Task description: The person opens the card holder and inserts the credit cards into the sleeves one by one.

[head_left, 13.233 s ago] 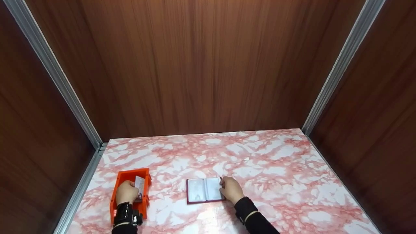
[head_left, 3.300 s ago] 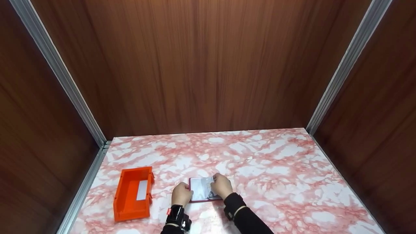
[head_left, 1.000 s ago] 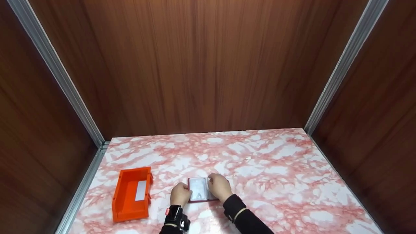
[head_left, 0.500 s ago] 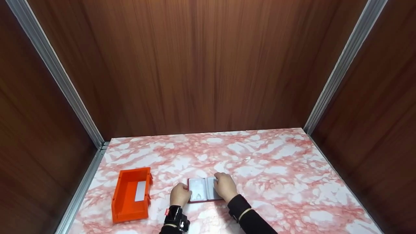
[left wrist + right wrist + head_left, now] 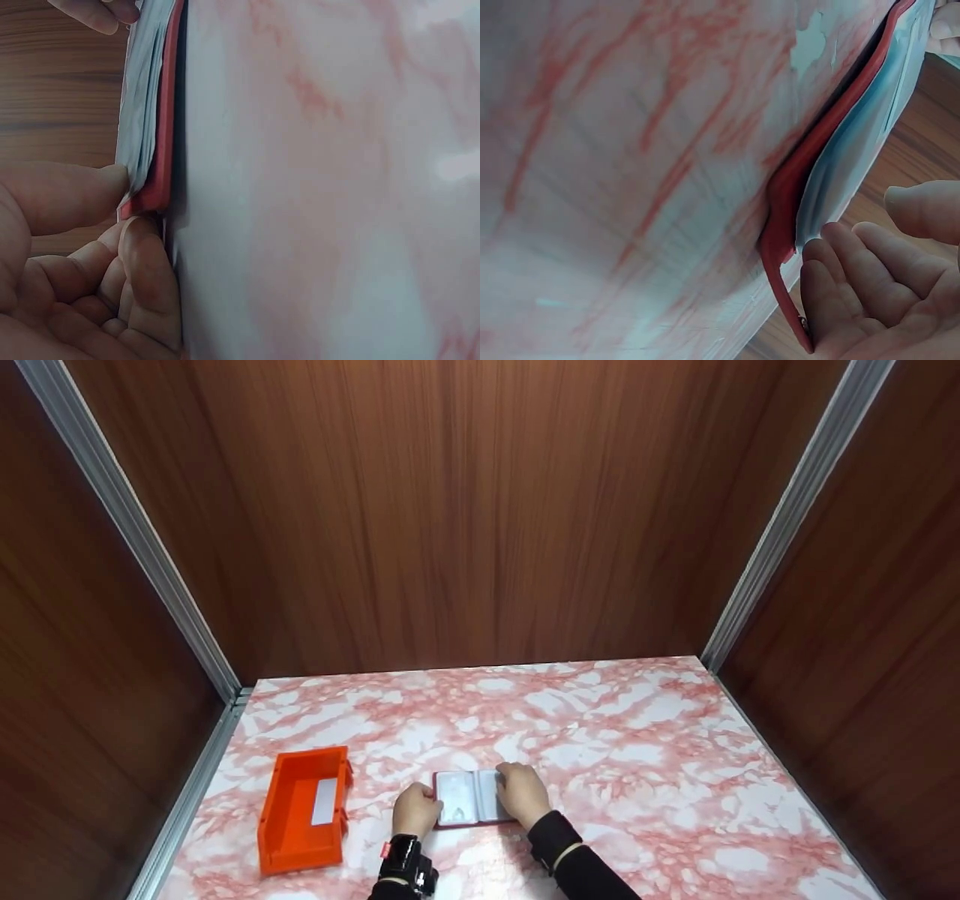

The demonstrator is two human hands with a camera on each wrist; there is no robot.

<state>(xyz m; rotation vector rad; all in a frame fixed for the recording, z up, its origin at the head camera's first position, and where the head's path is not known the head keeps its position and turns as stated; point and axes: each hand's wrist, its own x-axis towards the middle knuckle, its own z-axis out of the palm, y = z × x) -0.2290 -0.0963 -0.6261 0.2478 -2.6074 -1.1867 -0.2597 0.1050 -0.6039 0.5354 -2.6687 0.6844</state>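
Head view high, facing down, wrist views low, close — sharing the booklet (image 5: 469, 799)

Smooth plastic bin (image 5: 300, 859); filmy plastic booklet pages (image 5: 456, 797); glossy tabletop (image 5: 637, 735); wood-grained wall (image 5: 465, 510).

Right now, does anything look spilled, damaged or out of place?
Nothing stands out as spilled or damaged. The book is open, its edge pinched by the left hand; the bin sits upright. A red strap juts from the book's edge at the right hand, perhaps just its fastener.
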